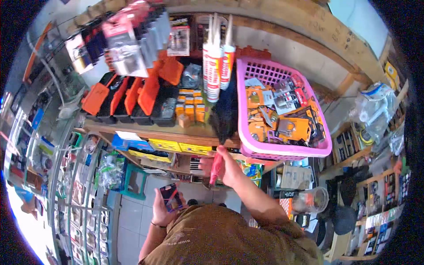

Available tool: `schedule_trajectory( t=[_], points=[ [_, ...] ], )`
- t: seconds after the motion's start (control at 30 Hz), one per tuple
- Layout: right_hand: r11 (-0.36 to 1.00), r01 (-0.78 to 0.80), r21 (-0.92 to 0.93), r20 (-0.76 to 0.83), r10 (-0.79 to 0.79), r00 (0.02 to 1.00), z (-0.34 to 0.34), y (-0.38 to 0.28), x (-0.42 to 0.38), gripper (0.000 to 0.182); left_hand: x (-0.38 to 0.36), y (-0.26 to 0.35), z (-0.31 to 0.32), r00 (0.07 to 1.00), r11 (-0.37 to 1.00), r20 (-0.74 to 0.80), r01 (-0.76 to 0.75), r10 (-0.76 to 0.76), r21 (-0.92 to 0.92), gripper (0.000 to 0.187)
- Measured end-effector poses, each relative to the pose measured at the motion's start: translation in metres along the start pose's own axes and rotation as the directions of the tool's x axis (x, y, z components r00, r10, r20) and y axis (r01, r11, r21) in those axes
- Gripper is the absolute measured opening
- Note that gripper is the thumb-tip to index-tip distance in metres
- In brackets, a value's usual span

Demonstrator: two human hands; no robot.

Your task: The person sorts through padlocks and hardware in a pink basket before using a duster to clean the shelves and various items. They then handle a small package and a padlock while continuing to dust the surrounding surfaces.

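The right hand [227, 170] is closed around the red handle [216, 167] of a dark-bristled brush [224, 123], thumb on one side and fingers on the other; the hand is at the near side of the counter [159, 130], and the brush lies beyond it, over the front edge. Its long axis runs away from the person's body, handle end nearest the shirt [229, 238] and bristles farthest out; they point into the gap between the upright white tubes [212, 73] on the left and the pink basket [287, 149] on the right. The far bristles are blurred against dark things; whether they touch the tubes or the counter cannot be told.

The left hand [161, 215] is lower and farther left, nearer the body and short of the counter; its fingers and thumb hold a small flat dark pack [171, 197], tilted, with its face turned upward. The right hand is thus the nearer of the two to the tubes and the basket; the small orange-and-white boxes [190, 105] sit left of the tubes, and the black bins [165, 112] with orange flaps stand farther left again.
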State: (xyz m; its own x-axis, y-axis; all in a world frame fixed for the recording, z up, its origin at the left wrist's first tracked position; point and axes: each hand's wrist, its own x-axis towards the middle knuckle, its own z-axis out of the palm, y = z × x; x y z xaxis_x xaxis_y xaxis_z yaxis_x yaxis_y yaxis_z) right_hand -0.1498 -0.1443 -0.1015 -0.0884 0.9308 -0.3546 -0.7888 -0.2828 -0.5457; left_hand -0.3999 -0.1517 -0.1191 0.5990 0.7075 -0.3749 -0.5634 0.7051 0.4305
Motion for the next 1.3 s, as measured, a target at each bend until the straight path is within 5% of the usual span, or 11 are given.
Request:
schedule_trajectory(
  t=[0.27, 0.37, 0.5, 0.6, 0.67, 0.8, 0.87, 1.03, 1.1, 1.23, 1.3],
  points=[
    [0.993, -0.071, -0.091, -0.275, 0.043, 0.960, -0.044, 0.024, -0.071, 0.043, 0.032, 0.016, 0.011, 0.946, 0.960, 0.191, -0.237, 0.263, -0.151, 0.062],
    [0.582, -0.075, -0.810, -0.269, -0.255, 0.929, -0.084, 0.041, -0.123, 0.037, 0.044, 0.011, -0.003, 0.957, 0.961, 0.152, -0.224, 0.249, -0.164, 0.060],
    [0.481, 0.061, -0.875, -0.166, -0.414, 0.895, -0.167, 0.098, -0.165, 0.025, 0.062, -0.004, -0.009, 0.956, 0.967, 0.206, -0.173, 0.211, -0.186, 0.062],
    [0.300, -0.176, -0.938, -0.233, -0.166, 0.958, -0.221, 0.118, -0.179, 0.025, 0.081, -0.007, 0.013, 0.961, 0.964, 0.212, -0.129, 0.179, -0.231, 0.064],
    [-0.061, -0.174, -0.983, -0.157, -0.222, 0.962, -0.152, 0.088, -0.180, 0.015, 0.095, -0.008, 0.030, 0.870, 0.950, 0.387, -0.303, 0.306, -0.069, 0.064],
    [0.110, -0.471, -0.875, -0.483, -0.237, 0.843, -0.190, 0.124, -0.166, 0.013, 0.089, 0.003, 0.070, 0.966, 0.973, 0.222, -0.087, 0.135, -0.216, 0.063],
    [-0.091, -0.147, -0.985, -0.127, -0.193, 0.973, -0.243, 0.147, -0.168, 0.016, 0.103, -0.002, 0.074, 0.793, 0.961, 0.554, -0.138, 0.253, -0.241, 0.066],
    [0.585, -0.375, -0.719, -0.617, -0.290, 0.731, -0.080, 0.096, -0.167, 0.019, 0.100, 0.001, 0.079, 0.927, 0.948, 0.308, -0.120, 0.214, -0.296, 0.054],
    [-0.241, -0.109, -0.964, -0.008, -0.385, 0.923, -0.111, 0.106, -0.167, 0.021, 0.111, 0.001, 0.076, 0.849, 0.976, 0.486, -0.143, 0.206, -0.164, 0.055],
    [0.275, -0.386, -0.881, -0.469, -0.397, 0.789, -0.099, 0.103, -0.168, 0.022, 0.095, 0.009, 0.087, 0.926, 0.923, 0.336, -0.034, 0.174, -0.383, 0.066],
    [-0.350, -0.062, -0.935, 0.081, -0.378, 0.922, -0.145, 0.122, -0.171, 0.022, 0.098, 0.006, 0.082, 0.904, 0.974, 0.379, -0.141, 0.199, -0.176, 0.065]
  ],
)
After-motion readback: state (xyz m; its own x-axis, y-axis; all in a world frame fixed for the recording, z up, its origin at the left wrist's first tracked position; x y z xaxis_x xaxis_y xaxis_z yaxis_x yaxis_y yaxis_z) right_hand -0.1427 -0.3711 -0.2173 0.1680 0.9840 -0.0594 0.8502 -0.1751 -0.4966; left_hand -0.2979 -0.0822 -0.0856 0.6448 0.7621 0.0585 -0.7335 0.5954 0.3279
